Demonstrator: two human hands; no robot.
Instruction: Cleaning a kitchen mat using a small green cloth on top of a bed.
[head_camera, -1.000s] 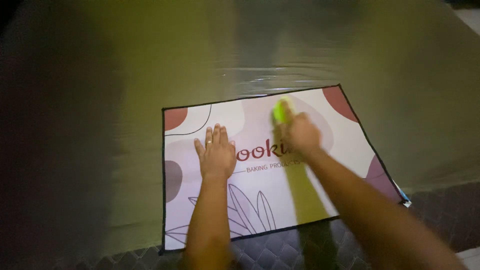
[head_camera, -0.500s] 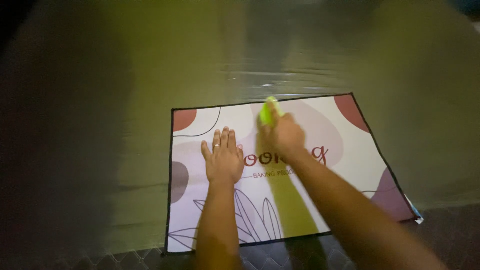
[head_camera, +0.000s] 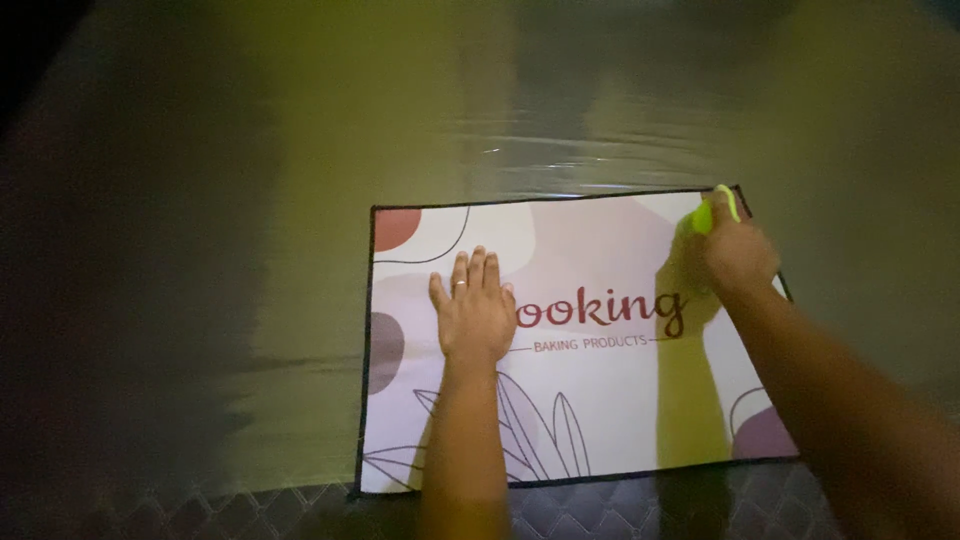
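A white printed mat with pink and maroon shapes, leaf drawings and a dark border lies flat in front of me. My left hand rests flat on the mat's left part, fingers together, a ring on one finger. My right hand is at the mat's far right corner, closed around a bright green tool that presses on the mat there. The tool's shape is mostly hidden by my fingers.
The mat lies on a shiny olive-green surface with ripples of light behind it. A dark quilted edge runs along the bottom. The left side is in deep shadow.
My right hand with the green tool has swept from the mat's upper middle to its far right corner. The left hand stays flat; the view shifted slightly.
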